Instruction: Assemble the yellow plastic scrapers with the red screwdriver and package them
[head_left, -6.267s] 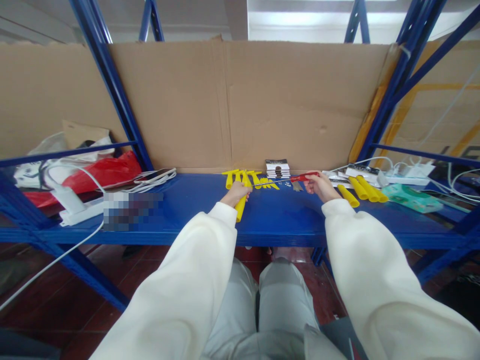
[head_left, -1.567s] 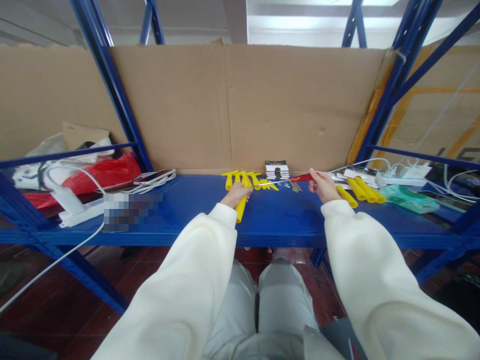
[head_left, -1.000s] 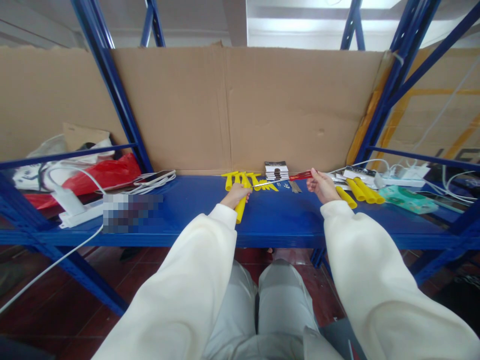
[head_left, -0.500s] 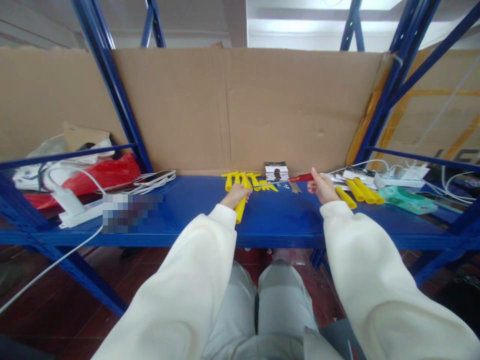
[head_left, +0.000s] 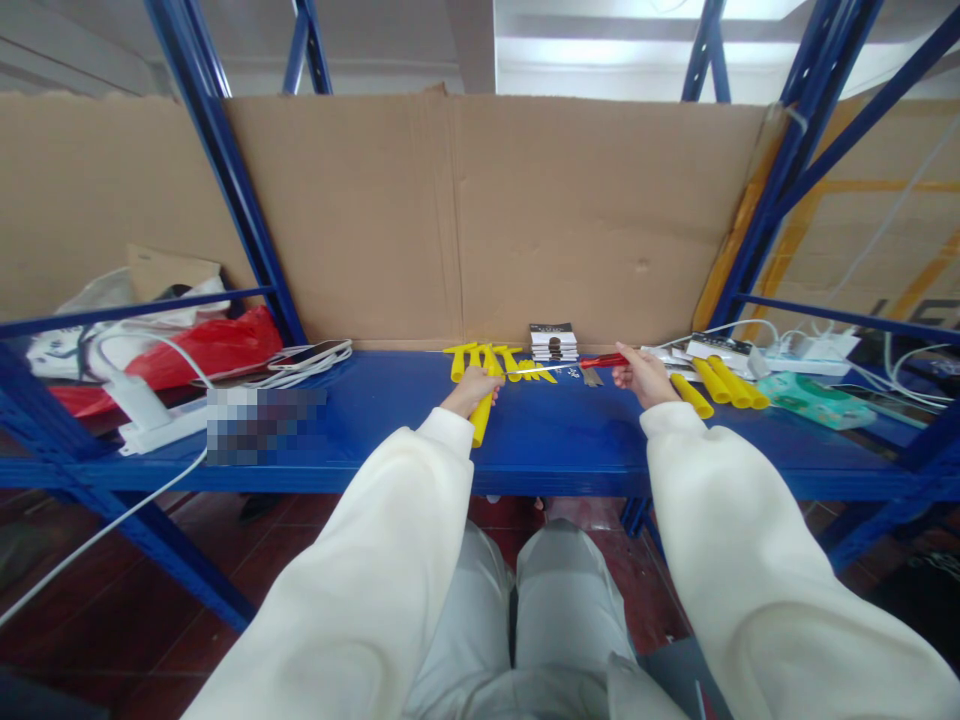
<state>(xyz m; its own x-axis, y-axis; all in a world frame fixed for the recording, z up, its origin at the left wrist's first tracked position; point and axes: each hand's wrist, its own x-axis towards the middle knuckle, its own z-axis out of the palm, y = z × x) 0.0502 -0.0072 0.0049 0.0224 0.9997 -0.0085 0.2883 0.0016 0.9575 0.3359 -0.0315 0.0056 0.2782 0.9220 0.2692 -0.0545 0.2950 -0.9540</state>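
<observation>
My left hand (head_left: 469, 391) is closed around a yellow scraper handle (head_left: 481, 426), whose tube end points toward me. In my right hand (head_left: 643, 378) is a screwdriver (head_left: 602, 361) with a red handle and a long thin shaft. The shaft runs level to the left, and its tip reaches the scraper handle by my left fingers; the exact contact is too small to make out. Just behind my left hand lie several yellow T-shaped pieces (head_left: 458, 362). Small yellow parts (head_left: 541, 373) and a few tiny metal bits (head_left: 574, 373) rest to the right of them.
A stack of small black-and-white boxes (head_left: 553, 342) stands against the cardboard (head_left: 585, 220). Several yellow tubes (head_left: 726, 383) and a green soft pack (head_left: 816, 400) lie at right, near white cables. A red bag (head_left: 217, 352) and a white power strip (head_left: 169, 425) occupy the left of the blue shelf (head_left: 390, 430).
My right hand's fingers have shifted on the red handle, curling closer over its end. The screwdriver handle sits slightly lower. My left hand stays in place.
</observation>
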